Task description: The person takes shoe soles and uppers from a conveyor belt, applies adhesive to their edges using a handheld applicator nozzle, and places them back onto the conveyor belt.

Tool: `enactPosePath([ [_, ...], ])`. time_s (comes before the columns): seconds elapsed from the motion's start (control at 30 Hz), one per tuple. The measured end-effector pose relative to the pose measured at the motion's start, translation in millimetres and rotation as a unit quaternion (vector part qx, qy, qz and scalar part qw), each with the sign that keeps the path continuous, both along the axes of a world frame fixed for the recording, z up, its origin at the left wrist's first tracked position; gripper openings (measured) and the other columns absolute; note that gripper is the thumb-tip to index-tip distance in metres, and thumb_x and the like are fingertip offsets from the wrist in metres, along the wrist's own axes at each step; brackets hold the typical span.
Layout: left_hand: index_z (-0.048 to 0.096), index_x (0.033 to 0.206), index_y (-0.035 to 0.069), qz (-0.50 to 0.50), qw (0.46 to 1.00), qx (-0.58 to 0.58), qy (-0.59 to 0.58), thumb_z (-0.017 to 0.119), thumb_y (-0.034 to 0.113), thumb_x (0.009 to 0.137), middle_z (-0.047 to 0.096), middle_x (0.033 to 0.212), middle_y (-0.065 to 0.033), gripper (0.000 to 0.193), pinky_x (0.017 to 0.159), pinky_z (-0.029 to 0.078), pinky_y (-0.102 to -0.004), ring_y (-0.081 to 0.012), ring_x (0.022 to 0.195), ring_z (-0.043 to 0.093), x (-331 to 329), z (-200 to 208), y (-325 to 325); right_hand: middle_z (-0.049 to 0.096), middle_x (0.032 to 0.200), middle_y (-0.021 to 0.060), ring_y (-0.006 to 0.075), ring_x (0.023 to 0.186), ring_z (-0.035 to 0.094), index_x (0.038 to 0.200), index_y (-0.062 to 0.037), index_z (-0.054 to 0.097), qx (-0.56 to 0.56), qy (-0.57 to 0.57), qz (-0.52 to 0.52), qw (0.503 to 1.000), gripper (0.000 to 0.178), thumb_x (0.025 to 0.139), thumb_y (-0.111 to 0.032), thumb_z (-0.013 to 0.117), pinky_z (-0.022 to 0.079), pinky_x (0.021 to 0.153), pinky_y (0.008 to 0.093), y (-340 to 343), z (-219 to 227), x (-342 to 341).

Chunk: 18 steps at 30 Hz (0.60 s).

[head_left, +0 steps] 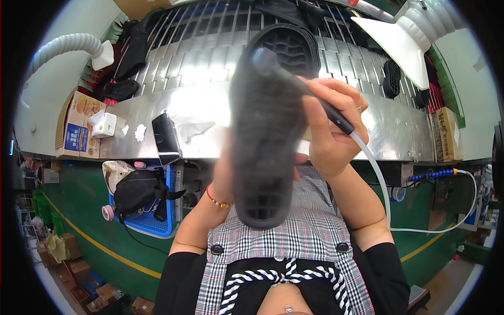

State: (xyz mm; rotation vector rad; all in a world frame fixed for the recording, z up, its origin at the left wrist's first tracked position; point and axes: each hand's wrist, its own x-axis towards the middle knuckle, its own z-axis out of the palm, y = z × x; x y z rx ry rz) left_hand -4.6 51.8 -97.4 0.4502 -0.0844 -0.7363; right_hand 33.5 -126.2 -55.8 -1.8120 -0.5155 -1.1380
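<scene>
A black shoe sole point(265, 131) is held up in front of my chest with its hollow, ribbed side showing, slightly blurred. My left hand point(223, 167) grips it by its left edge; most of these fingers are hidden behind it. My right hand point(336, 123) is closed around the black handle of a brush point(286, 79) with a round, blurred head. The head lies over the upper, wider part of the sole; whether it touches cannot be made out. A clear hose point(374, 163) runs from the handle's end down past my right forearm.
A metal worktop point(388, 126) fronts a slatted conveyor point(210, 52). On the left are a black phone-like device point(166, 137), crumpled tissue and a carton point(79, 126). White extraction hoods point(401, 44) hang at both sides. A blue basket point(149, 224) with a black bag stands below.
</scene>
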Motion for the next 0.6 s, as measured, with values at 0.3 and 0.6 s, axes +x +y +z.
enactPosePath([
  [0.3, 0.044, 0.148, 0.005, 0.028, 0.998, 0.034, 0.035, 0.014, 0.081, 0.094, 0.06, 0.12, -0.0364, 0.098, 0.072, 0.063, -0.0501, -0.0421, 0.089, 0.07, -4.4, 20.4, -0.2, 0.077, 0.098, 0.0009, 0.0137, 0.1, 0.066, 0.1, -0.0091, 0.077, -0.078, 0.017, 0.028, 0.996, 0.022, 0.08, -0.015, 0.082, 0.033, 0.094, 0.0329, -7.2, 7.4, -8.3],
  [0.6, 0.041, 0.146, 0.0, 0.034, 0.991, 0.045, -0.118, 0.028, 0.059, 0.105, 0.059, 0.134, -0.0181, 0.073, 0.069, 0.063, -0.0446, -0.0401, 0.095, 0.072, 2.0, 23.6, 2.9, 0.078, 0.099, 0.0024, 0.0174, 0.103, 0.068, 0.099, -0.009, 0.077, -0.082, 0.05, 0.093, 0.991, 0.024, 0.076, -0.012, 0.082, 0.034, 0.096, 0.0335, -13.8, 14.1, -18.1],
])
